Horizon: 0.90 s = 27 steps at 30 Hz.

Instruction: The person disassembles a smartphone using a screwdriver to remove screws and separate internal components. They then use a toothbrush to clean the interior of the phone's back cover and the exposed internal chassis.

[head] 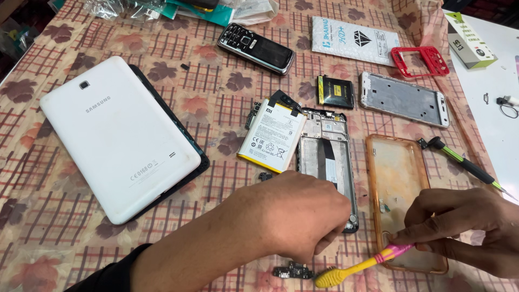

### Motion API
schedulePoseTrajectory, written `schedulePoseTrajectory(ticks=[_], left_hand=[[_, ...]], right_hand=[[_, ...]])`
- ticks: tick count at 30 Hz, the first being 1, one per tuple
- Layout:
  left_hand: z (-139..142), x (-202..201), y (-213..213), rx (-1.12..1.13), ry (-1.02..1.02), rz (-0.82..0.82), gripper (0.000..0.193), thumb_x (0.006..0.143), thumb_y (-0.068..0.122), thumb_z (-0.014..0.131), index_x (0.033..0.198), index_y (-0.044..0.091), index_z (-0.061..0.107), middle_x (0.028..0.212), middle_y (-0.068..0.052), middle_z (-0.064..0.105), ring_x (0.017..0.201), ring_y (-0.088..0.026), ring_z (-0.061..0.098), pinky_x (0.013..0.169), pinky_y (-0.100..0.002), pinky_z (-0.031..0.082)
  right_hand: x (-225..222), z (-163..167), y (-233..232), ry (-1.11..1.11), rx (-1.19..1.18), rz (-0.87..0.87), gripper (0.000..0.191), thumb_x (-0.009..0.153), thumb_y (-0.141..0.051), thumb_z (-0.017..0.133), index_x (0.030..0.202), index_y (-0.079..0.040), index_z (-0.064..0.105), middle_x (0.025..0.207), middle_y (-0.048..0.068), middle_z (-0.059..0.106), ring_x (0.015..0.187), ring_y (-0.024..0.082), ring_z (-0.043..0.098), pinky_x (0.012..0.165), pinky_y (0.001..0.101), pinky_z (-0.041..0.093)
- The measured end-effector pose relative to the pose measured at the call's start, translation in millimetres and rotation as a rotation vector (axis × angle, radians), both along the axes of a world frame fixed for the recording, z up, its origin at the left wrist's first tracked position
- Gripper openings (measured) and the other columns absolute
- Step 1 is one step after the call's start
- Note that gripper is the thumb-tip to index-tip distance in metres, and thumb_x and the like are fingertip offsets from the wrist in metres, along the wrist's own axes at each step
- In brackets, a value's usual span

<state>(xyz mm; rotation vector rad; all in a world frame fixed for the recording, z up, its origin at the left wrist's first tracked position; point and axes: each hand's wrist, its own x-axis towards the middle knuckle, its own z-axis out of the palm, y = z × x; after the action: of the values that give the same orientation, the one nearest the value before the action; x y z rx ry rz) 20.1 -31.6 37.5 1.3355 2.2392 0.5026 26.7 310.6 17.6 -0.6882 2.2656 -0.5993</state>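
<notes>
My right hand (465, 224) grips the pink handle of a yellow toothbrush (354, 267), whose bristled head lies low on the cloth beside a small dark circuit board (292, 270). My left hand (294, 213) is curled over the lower end of an opened phone frame (330, 157), fingers bent down near the small board; what it pinches is hidden. A white phone battery (273, 135) lies tilted on the frame's upper left. A clear orange-tinted phone case (397, 189) lies under my right hand.
A white tablet back (116, 135) lies at left on the floral cloth. Farther off lie a black keypad phone (257, 47), a small black battery (335, 92), a silver phone frame (404, 99), a red plastic frame (420, 60), a white packet (354, 39) and a green-handled screwdriver (467, 167).
</notes>
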Motion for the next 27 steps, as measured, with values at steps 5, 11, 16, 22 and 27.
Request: schedulePoseTrajectory(ticks=[5, 11, 16, 22, 27], left_hand=[[0.7, -1.7, -0.3, -0.01, -0.071, -0.004, 0.012, 0.063, 0.013, 0.08, 0.074, 0.015, 0.077, 0.081, -0.002, 0.078, 0.081, -0.022, 0.076, 0.07, -0.039, 0.06], [-4.2, -1.1, 0.0, -0.014, -0.056, -0.011, 0.014, 0.062, 0.011, 0.079, 0.075, 0.016, 0.079, 0.084, 0.0, 0.079, 0.083, -0.02, 0.076, 0.071, -0.039, 0.06], [1.9, 0.5, -1.5, -0.04, -0.044, -0.008, 0.016, 0.061, 0.014, 0.082, 0.076, 0.016, 0.078, 0.084, 0.0, 0.078, 0.084, -0.021, 0.075, 0.069, -0.039, 0.06], [15.7, 5.9, -9.3, -0.178, 0.055, 0.001, 0.031, 0.053, 0.012, 0.089, 0.08, 0.005, 0.075, 0.087, -0.012, 0.075, 0.085, -0.029, 0.074, 0.072, -0.043, 0.059], [14.0, 7.8, -1.0, -0.225, 0.096, 0.07, 0.032, 0.054, 0.017, 0.092, 0.079, 0.004, 0.075, 0.085, -0.012, 0.076, 0.086, -0.028, 0.075, 0.077, -0.044, 0.058]], right_hand=[[3.5, -0.6, -1.8, 0.029, -0.139, 0.014, 0.04, 0.085, -0.003, 0.075, 0.116, -0.026, 0.086, 0.104, -0.001, 0.071, 0.092, 0.012, 0.071, 0.071, 0.0292, 0.061], [5.8, -5.3, -8.4, 0.029, -0.078, 0.013, 0.044, 0.084, 0.0, 0.075, 0.117, -0.027, 0.087, 0.106, -0.002, 0.07, 0.092, 0.012, 0.069, 0.066, 0.0298, 0.061], [8.1, -8.9, -11.1, 0.047, -0.142, 0.047, 0.046, 0.084, 0.001, 0.072, 0.12, -0.025, 0.085, 0.109, -0.001, 0.07, 0.093, 0.012, 0.07, 0.069, 0.0296, 0.06], [7.0, -2.0, -6.6, 0.018, 0.024, -0.011, 0.043, 0.085, -0.002, 0.074, 0.117, -0.03, 0.083, 0.105, -0.004, 0.07, 0.088, 0.01, 0.071, 0.064, 0.0296, 0.059], [6.4, 0.9, -6.8, 0.018, -0.014, 0.008, 0.042, 0.086, -0.004, 0.075, 0.118, -0.03, 0.085, 0.103, -0.005, 0.07, 0.088, 0.009, 0.071, 0.065, 0.0278, 0.061]])
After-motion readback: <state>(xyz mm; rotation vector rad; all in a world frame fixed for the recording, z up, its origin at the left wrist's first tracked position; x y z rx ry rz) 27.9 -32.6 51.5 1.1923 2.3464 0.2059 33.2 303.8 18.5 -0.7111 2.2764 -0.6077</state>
